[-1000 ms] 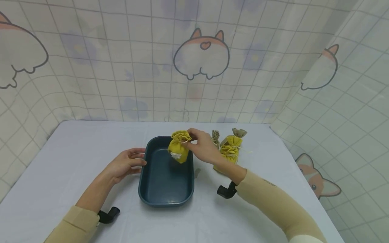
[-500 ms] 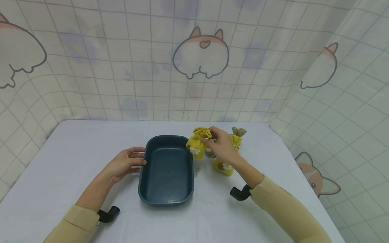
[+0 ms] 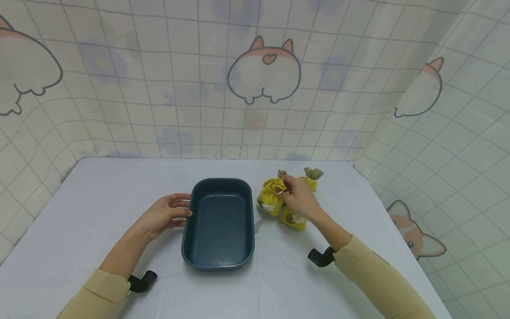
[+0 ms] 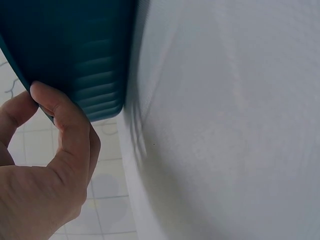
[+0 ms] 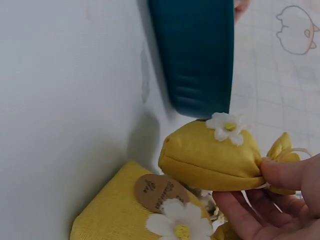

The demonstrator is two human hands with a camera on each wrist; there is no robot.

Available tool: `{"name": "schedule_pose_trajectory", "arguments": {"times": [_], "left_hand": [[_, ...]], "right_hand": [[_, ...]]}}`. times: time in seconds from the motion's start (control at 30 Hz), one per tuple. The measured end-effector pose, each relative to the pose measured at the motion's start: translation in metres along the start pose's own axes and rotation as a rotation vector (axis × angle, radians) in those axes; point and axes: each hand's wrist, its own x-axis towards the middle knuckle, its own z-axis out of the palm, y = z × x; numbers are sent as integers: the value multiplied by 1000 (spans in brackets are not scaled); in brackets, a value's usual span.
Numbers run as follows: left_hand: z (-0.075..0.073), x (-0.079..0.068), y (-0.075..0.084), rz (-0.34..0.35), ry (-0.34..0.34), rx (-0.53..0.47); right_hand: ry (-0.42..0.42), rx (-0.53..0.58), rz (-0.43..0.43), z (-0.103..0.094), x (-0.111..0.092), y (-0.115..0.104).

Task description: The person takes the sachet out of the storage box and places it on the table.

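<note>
My right hand [image 3: 299,197] pinches a small yellow drawstring pouch [image 3: 271,201] by its gathered neck, just right of the blue-green plastic tub [image 3: 218,239]. In the right wrist view this pouch [image 5: 212,155], with a white cloth flower on its side, hangs close above another yellow pouch [image 5: 112,210], which bears a round brown label and a flower. On the tub's left side, my left hand [image 3: 166,215] holds the rim; the left wrist view shows its thumb and a bent finger [image 4: 65,112] at the edge. Inside, the tub's floor is bare.
Behind my right hand lie more yellow and olive-brown pouches, partly hidden; one brown gathered top [image 3: 314,173] sticks out. A white cloth covers the table [image 3: 119,181], and a tiled-print curtain [image 3: 179,88] hangs along its back and right sides.
My right hand has carried the yellow pouch from over the tub to the right and lowered it beside the other pouches. The left hand and the tub have stayed in place.
</note>
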Motion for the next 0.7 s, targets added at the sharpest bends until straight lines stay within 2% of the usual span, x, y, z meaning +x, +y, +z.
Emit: {"name": "schedule_pose_trajectory", "arguments": {"times": [0.3, 0.4, 0.6, 0.7], "left_hand": [[-1, 0, -2, -3, 0, 2], [1, -1, -2, 1, 19, 40], [2, -6, 0, 34, 40, 141], [-2, -10, 0, 50, 36, 184]], "right_hand": [[-44, -86, 14, 8, 0, 7], [-40, -116, 15, 9, 0, 7], [-68, -63, 27, -5, -5, -2], [-50, -9, 8, -14, -9, -4]]}}
